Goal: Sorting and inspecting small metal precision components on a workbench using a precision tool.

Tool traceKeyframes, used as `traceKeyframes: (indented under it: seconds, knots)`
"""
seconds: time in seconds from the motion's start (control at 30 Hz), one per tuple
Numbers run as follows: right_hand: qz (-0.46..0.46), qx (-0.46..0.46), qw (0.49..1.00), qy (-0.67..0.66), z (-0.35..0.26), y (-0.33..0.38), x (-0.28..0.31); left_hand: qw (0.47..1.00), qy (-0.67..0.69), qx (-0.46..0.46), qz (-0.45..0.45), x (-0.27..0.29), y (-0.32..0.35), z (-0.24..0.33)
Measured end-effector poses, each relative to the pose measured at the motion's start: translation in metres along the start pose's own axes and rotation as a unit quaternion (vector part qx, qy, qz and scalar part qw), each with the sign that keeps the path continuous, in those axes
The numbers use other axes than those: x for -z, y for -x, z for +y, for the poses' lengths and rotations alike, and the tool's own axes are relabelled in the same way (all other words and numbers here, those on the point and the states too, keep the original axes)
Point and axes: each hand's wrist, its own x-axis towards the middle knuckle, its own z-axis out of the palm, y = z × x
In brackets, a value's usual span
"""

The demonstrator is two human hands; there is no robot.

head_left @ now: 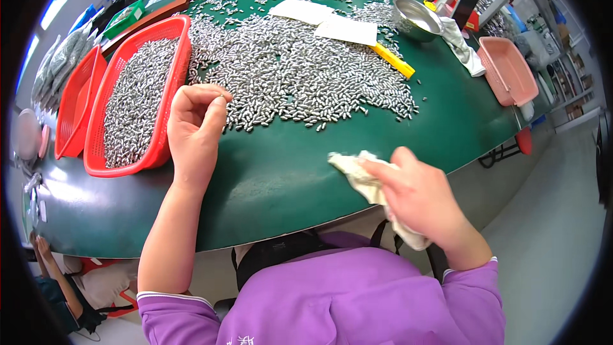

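**Hands at a table of small metal pieces**

While the left hand curls its fingertips together at the near edge of the heap, whatever it pinches is too small to make out; it may be a single piece. The loose metal pieces, short, silvery and bullet-shaped, lie spread over the green table at about twelve o'clock from the person. Each piece is probably hard, smooth and light, likely to roll or slip, so a fingertip pinch across its middle would suit it best. The right hand, at about four o'clock from the heap, is closed around a pale cloth, soft and crumpled, one corner resting on the table edge. At nine o'clock from the heap a red basket holds more of the same pieces, with a second red basket just beyond it. At one o'clock lie white paper sheets, a yellow bar and a steel bowl; a pink tray sits at three o'clock.
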Motion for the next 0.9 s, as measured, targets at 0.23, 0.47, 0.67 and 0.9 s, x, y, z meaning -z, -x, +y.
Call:
traceKeyframes:
  seconds: [0.23,0.47,0.67,0.9]
  knots:
    - [0.073,-0.031,0.995,-0.066,-0.005,0.002,0.01,1.0,0.005,0.009,-0.008,-0.001,0.003,-0.006]
    - [0.051,0.051,0.997,0.024,-0.045,-0.036,-0.017,1.0,0.008,0.011,-0.008,-0.006,0.001,-0.003]
    - [0.017,0.075,0.997,0.019,-0.046,-0.053,-0.015,1.0,0.02,0.018,-0.011,-0.005,0.001,-0.002]
    - [-0.027,0.118,0.992,-0.038,-0.036,-0.068,-0.006,1.0,0.008,0.026,-0.011,-0.006,0.001,0.0]
